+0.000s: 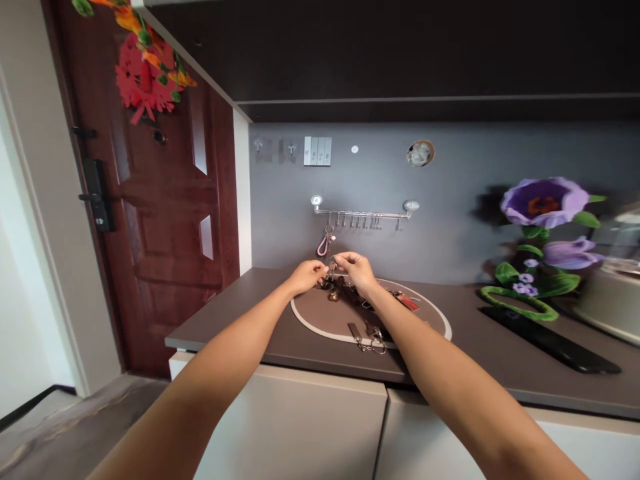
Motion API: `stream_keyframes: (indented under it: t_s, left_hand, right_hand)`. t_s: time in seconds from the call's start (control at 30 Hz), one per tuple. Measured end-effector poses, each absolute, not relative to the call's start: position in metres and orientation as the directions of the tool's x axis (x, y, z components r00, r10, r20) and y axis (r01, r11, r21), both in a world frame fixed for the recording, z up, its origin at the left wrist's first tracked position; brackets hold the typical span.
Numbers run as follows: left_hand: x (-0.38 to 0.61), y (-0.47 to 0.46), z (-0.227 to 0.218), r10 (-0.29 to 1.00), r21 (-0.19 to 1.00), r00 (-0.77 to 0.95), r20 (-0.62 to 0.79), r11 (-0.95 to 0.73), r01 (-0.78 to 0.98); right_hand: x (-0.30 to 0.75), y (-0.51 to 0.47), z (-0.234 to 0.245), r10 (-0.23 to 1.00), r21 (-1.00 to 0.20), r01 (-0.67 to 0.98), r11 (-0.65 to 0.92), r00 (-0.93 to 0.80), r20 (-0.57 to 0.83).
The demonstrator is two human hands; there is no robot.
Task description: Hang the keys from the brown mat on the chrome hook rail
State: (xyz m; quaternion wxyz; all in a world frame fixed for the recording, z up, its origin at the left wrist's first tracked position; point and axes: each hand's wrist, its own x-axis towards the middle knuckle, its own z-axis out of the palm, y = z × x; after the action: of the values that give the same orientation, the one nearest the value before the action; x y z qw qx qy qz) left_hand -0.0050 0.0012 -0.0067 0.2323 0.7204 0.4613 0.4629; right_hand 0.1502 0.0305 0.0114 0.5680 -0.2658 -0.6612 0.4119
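Note:
Both my hands meet above a brown oval tray (320,320) on a dark countertop. My left hand (309,275) and my right hand (356,268) are closed in pinches on a small metal key ring (333,265) held between them. Under my hands a bunch of keys and charms (336,292) lies on the tray. More keys on a ring (369,337) rest near the tray's front edge, and a red tag (406,301) lies to the right. A chrome hook rail (364,213) is fixed to the wall above, with a pink key loop (325,245) hanging from it.
A dark red door (165,220) with a black lock stands to the left. Purple artificial flowers (543,240) and a flat black object (550,339) sit at the counter's right. White cabinet fronts (300,427) run below the counter. Light switches (317,151) are on the grey wall.

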Motion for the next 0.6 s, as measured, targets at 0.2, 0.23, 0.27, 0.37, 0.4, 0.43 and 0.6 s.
stream_keyframes:
  t_s: [0.2,0.23,0.27,0.37,0.4,0.43,0.6]
  left_hand:
    - [-0.004,-0.001,-0.009,0.802,0.516,0.113,0.587,-0.478,0.711]
    - [-0.004,-0.001,-0.009,0.791,0.487,0.105,0.602,-0.469,0.736]
    - [-0.004,-0.002,-0.008,0.784,0.467,0.097,0.614,-0.459,0.755]
    - [-0.005,-0.003,-0.008,0.778,0.445,0.072,0.624,-0.429,0.786]
    - [-0.005,-0.003,-0.008,0.779,0.442,0.069,0.623,-0.424,0.790]
    - [-0.005,-0.002,-0.008,0.780,0.439,0.069,0.622,-0.421,0.794]
    - [-0.007,0.002,-0.011,0.770,0.416,0.074,0.634,-0.420,0.807]
  right_hand:
    - [0.149,0.037,0.018,0.842,-0.842,-0.151,0.518,-0.085,0.533]
    - [0.148,0.039,0.020,0.841,-0.837,-0.146,0.528,-0.049,0.539]
    - [0.147,0.042,0.024,0.837,-0.830,-0.137,0.540,-0.017,0.547]
    - [0.144,0.050,0.037,0.816,-0.811,-0.102,0.576,0.027,0.577]
    - [0.143,0.053,0.043,0.812,-0.807,-0.093,0.583,0.035,0.582]
    - [0.141,0.056,0.048,0.810,-0.806,-0.083,0.586,0.047,0.585]
    - [0.131,0.070,0.074,0.804,-0.817,0.018,0.577,0.166,0.571]
